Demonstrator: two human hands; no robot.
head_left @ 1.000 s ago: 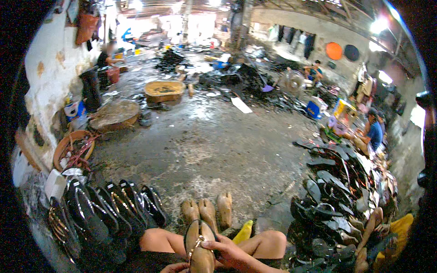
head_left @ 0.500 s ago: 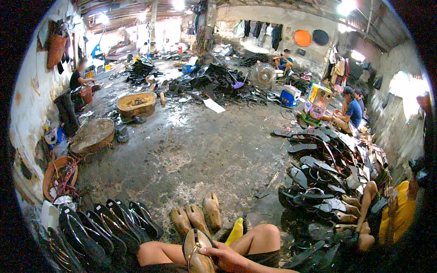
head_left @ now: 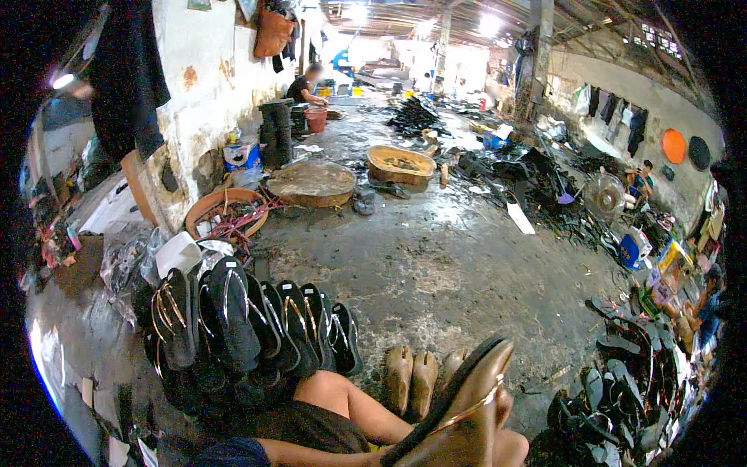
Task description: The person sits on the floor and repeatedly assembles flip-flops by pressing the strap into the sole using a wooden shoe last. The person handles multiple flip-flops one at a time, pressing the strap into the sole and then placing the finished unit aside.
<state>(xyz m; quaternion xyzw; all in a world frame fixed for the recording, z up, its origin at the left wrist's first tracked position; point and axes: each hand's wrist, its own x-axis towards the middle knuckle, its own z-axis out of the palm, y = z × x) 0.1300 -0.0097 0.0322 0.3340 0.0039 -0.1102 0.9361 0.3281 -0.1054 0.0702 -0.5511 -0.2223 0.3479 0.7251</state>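
Note:
A dark-soled sandal (head_left: 440,409) with a thin gold strap is held up, tilted, close in front of me. It sits on a brown foot-shaped last (head_left: 467,442). Skin at the last's right edge looks like my right hand (head_left: 504,408) closed round it, mostly hidden behind. From the lower left my left forearm (head_left: 319,453), in a dark sleeve, reaches toward the sandal; the hand itself is hidden. Beyond my bent leg, several brown wooden lasts (head_left: 424,381) stand on the floor.
Rows of finished black sandals (head_left: 233,311) stand left of my legs. A round tub (head_left: 198,212) of red strips lies behind them, near a wooden block (head_left: 311,185). More sandals (head_left: 615,389) pile up at right. Farther off, a person (head_left: 302,89) sits by a red bucket (head_left: 315,121).
My view has swung to the left. The sandal on its last is now raised and tilted, showing its side rather than its top. My left forearm has come into view.

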